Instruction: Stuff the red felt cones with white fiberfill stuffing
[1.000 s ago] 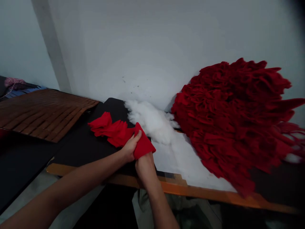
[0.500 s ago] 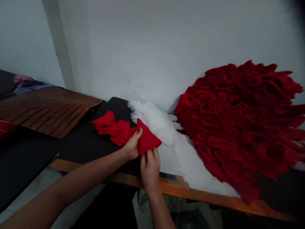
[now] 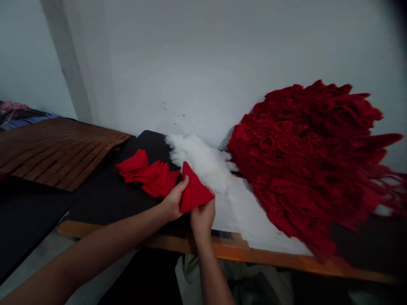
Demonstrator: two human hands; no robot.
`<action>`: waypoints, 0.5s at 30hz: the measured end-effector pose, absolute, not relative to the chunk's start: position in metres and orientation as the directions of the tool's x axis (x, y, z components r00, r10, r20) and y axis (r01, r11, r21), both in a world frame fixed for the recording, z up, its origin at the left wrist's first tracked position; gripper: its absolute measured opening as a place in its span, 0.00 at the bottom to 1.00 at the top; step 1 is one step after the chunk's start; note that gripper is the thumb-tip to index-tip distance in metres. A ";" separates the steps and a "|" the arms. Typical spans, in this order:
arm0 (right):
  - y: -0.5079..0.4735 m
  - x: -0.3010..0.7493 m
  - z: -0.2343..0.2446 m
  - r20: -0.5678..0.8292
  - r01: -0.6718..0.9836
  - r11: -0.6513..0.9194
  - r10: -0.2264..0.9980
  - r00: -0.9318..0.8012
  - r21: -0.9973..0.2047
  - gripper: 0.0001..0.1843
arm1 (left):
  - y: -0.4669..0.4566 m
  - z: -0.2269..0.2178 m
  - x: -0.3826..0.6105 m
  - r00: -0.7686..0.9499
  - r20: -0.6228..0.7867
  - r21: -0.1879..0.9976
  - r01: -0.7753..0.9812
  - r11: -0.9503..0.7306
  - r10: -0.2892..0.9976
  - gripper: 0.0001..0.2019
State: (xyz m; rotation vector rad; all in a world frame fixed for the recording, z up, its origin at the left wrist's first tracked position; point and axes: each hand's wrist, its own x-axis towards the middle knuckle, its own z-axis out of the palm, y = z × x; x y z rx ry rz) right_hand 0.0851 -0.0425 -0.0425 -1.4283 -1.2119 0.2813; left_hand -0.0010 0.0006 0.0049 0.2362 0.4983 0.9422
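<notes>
Both my hands hold one folded red felt piece (image 3: 194, 191), shaped like a triangle, just above the table's near edge. My left hand (image 3: 173, 201) pinches its left side with thumb and fingers. My right hand (image 3: 202, 217) grips its lower right corner from below. Behind it, a small heap of folded red felt pieces (image 3: 146, 171) lies on the black table top (image 3: 108, 190). White stuffing (image 3: 203, 159) is piled against the wall right behind my hands.
A large heap of red felt pieces (image 3: 311, 156) leans on the wall at the right, over a white sheet (image 3: 248, 220). A brown slatted mat (image 3: 57, 148) lies at the left. The table's wooden edge (image 3: 260, 256) runs along the front.
My right hand has shifted from under the piece to its lower right corner. The piece has been turned so its point stands up. The view swayed a little.
</notes>
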 end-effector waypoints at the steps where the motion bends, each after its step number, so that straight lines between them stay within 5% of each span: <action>1: -0.039 0.091 -0.044 0.427 0.462 0.230 0.818 0.385 -0.857 0.25 | 0.002 0.007 -0.002 0.463 -0.313 0.409 -0.722 0.558 0.829 0.14; 4: -0.028 0.122 -0.042 0.423 0.516 0.212 0.842 0.334 -0.830 0.25 | 0.013 0.012 -0.010 0.398 -0.307 0.385 -0.779 0.495 0.864 0.13; 7: -0.005 0.163 -0.036 0.600 0.784 0.085 0.695 0.396 -0.615 0.31 | 0.023 0.014 -0.017 0.341 -0.300 0.361 -0.824 0.437 0.891 0.12; 10: 0.026 0.193 -0.039 0.526 0.839 -0.087 0.743 0.414 -0.537 0.37 | 0.022 0.012 -0.020 0.366 -0.317 0.385 -0.793 0.471 0.875 0.11; 15: 0.051 0.196 -0.061 0.445 0.857 -0.032 0.844 0.299 -0.515 0.11 | 0.017 0.010 -0.013 0.519 -0.289 0.417 -0.688 0.594 0.804 0.15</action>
